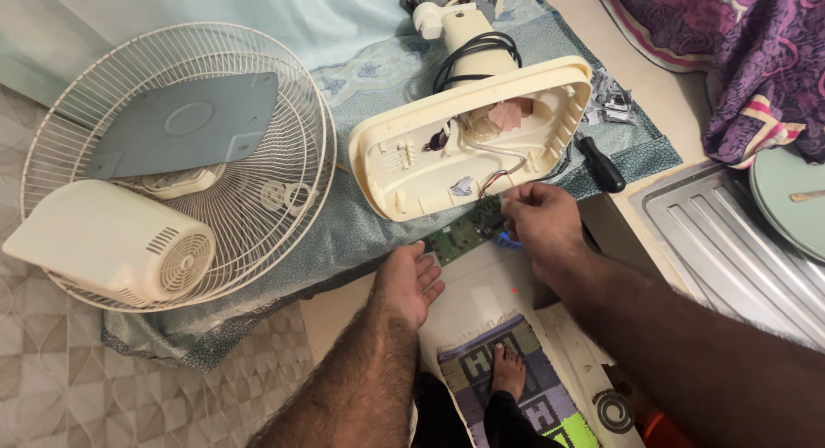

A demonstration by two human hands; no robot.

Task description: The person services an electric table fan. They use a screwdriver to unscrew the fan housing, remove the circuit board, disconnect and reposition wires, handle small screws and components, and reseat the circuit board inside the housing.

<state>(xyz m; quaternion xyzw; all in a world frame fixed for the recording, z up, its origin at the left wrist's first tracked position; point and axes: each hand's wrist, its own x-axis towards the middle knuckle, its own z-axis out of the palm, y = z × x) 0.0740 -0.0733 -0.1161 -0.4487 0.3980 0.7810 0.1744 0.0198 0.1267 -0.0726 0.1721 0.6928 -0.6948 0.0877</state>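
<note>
The green circuit board (465,230) lies at the near edge of the cloth-covered desk (361,242), just at six o'clock of the upturned cream fan base (404,168), and thin wires (497,180) run from the base's open underside down to it. The right hand (537,220) is pinched narrow on the board's right end, where the wires meet it. The left hand (411,280) is open and relaxed, holding nothing — its fingertips rest just beside the board's left corner.

To do this step well, I think the board should be held by its edges only, not by the components. The wires look short and fine, so the board should stay near the base and any pull should be gentle. The left hand could steady the free end so the board does not twist.

At three o'clock of the base lies a black-handled screwdriver (601,166). At nine o'clock, well apart, the wire fan guard (284,121) lies flat with a grey plate (185,125) and the cream motor housing (107,242) on it — none of them is in the way.
</note>
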